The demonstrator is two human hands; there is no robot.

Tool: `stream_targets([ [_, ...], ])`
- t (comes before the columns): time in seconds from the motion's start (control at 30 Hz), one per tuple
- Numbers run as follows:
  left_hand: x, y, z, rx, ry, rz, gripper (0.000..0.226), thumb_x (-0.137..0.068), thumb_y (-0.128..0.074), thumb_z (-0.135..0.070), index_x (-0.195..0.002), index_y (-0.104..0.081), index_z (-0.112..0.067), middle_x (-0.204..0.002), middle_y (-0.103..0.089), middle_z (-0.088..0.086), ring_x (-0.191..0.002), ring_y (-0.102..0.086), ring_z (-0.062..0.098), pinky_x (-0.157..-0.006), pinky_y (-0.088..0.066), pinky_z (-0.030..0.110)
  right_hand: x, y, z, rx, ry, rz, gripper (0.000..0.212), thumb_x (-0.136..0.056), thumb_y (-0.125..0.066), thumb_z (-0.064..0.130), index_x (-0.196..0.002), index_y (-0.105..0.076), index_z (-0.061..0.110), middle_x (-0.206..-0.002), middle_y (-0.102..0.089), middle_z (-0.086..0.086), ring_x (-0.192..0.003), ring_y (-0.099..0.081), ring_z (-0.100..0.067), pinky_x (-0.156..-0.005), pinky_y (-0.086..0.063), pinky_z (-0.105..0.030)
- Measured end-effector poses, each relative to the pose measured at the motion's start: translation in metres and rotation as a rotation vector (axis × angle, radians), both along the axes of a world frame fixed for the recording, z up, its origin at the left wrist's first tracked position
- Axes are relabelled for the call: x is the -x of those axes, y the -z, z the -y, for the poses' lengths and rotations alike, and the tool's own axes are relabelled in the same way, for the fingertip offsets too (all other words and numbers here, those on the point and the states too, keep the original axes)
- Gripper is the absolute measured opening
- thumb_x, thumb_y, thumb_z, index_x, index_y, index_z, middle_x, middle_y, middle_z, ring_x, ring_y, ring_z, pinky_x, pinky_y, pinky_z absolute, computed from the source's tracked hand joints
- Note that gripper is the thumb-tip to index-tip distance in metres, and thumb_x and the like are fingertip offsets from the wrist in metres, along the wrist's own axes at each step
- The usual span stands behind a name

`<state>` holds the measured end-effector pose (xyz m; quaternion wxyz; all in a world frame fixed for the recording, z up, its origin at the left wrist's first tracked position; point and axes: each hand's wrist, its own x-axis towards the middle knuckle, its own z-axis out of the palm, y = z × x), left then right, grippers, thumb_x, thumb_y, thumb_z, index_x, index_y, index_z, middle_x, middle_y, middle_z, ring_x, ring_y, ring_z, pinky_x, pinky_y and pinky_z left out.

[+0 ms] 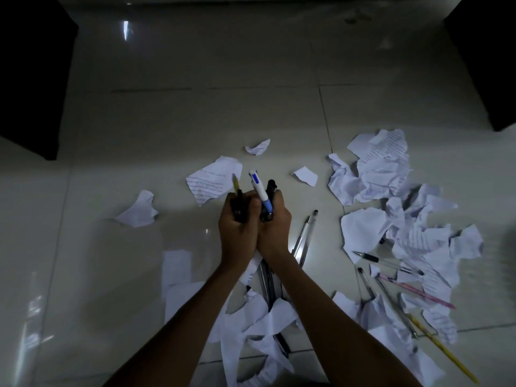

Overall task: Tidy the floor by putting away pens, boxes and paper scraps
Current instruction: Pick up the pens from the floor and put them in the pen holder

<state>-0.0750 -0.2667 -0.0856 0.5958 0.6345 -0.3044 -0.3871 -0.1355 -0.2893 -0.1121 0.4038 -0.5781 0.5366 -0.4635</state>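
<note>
The scene is dim, with a cool bluish cast; the glossy tiled floor (167, 113) carries a sharp streak of glare toward its far left corner and paler window-like reflections along its near left edge; the upper corners fall to near black; the torn paper scraps (385, 177) stand brightest; wide-angle bending and smear soften the right edge.
</note>
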Motion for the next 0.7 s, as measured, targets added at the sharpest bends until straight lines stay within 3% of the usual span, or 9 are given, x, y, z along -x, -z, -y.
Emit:
stream_targets([
  [0.07, 0.0, 0.0, -0.001, -0.002, -0.005, -0.049, 0.009, -0.092, -0.058, -0.026, -0.097, -0.054, -0.032, -0.089, -0.065, -0.012, -0.084, -0.066, -0.003, -0.073, -0.051, 0.014, -0.005, -0.002, 0.001, -0.095, -0.029, 0.01, 0.013, -0.089, -0.05, 0.036, -0.08, -0.044, 0.044, -0.065, -0.055, 0.02, -0.058, -0.051, 0.003, -0.051, -0.039, -0.009],
  [0.13, 0.001, -0.001, -0.001, -0.021, 0.036, -0.082, 0.018, -0.089, -0.06, -0.032, -0.105, -0.053, -0.031, -0.098, -0.066, -0.005, -0.094, -0.066, 0.006, -0.079, -0.053, 0.02, -0.007, -0.001, 0.003, -0.157, -0.038, 0.016, 0.028, -0.097, -0.045, 0.029, -0.078, -0.046, 0.05, -0.068, -0.059, 0.023, -0.058, -0.053, 0.004, -0.052, -0.043, -0.011],
  [0.2, 0.002, 0.0, 0.001, -0.059, 0.064, -0.118, 0.025, -0.086, -0.064, -0.022, -0.109, -0.054, -0.027, -0.099, -0.066, -0.002, -0.096, -0.065, 0.005, -0.081, -0.053, 0.02, -0.007, -0.002, 0.004, -0.184, -0.048, -0.023, 0.034, -0.098, -0.043, 0.027, -0.078, -0.046, 0.053, -0.07, -0.059, 0.027, -0.059, -0.055, 0.005, -0.054, -0.045, -0.013],
  [0.27, 0.004, 0.001, 0.003, -0.121, 0.042, -0.129, 0.027, -0.084, -0.066, -0.008, -0.102, -0.057, -0.025, -0.087, -0.065, -0.009, -0.085, -0.065, 0.0, -0.078, -0.049, 0.02, -0.008, -0.004, 0.002, -0.212, -0.068, -0.047, 0.02, -0.09, -0.043, 0.039, -0.079, -0.046, 0.056, -0.069, -0.058, 0.024, -0.06, -0.055, 0.005, -0.058, -0.046, -0.019],
  [0.4, 0.0, -0.001, 0.007, -0.154, 0.025, -0.037, 0.026, -0.07, -0.076, -0.029, -0.087, -0.057, -0.031, -0.078, -0.067, -0.017, -0.079, -0.066, -0.002, -0.074, -0.05, 0.015, -0.009, -0.004, 0.001, -0.199, -0.022, -0.054, 0.008, -0.087, -0.041, 0.04, -0.079, -0.043, 0.038, -0.064, -0.053, 0.012, -0.054, -0.052, 0.004, -0.052, -0.043, -0.017],
  [0.47, -0.006, -0.005, 0.009, -0.177, 0.027, -0.041, 0.035, -0.059, -0.076, -0.039, -0.081, -0.052, -0.027, -0.075, -0.065, -0.009, -0.077, -0.066, 0.009, -0.072, -0.053, 0.024, -0.007, -0.006, 0.005, -0.165, 0.038, -0.048, 0.009, -0.088, -0.046, 0.028, -0.08, -0.044, 0.03, -0.062, -0.051, 0.01, -0.053, -0.049, 0.0, -0.05, -0.04, -0.015],
  [0.57, -0.015, -0.012, 0.014, -0.196, 0.031, -0.051, 0.038, -0.059, -0.083, -0.028, -0.08, -0.051, -0.023, -0.084, -0.068, 0.005, -0.081, -0.068, 0.02, -0.074, -0.055, 0.033, 0.001, -0.007, 0.011, -0.101, 0.075, -0.061, 0.013, -0.087, -0.053, 0.01, -0.079, -0.046, 0.017, -0.058, -0.045, 0.007, -0.05, -0.039, -0.005, -0.049, -0.035, -0.02],
  [0.7, -0.029, -0.032, 0.023, -0.158, 0.004, -0.044, 0.029, -0.07, -0.081, -0.016, -0.093, -0.064, -0.022, -0.079, -0.07, -0.009, -0.065, -0.065, 0.005, -0.056, -0.048, 0.017, 0.008, -0.011, 0.012, 0.032, -0.027, -0.149, 0.019, -0.086, -0.062, 0.015, -0.08, -0.044, 0.02, -0.051, -0.038, 0.015, -0.045, -0.042, -0.003, -0.046, -0.029, -0.009],
])
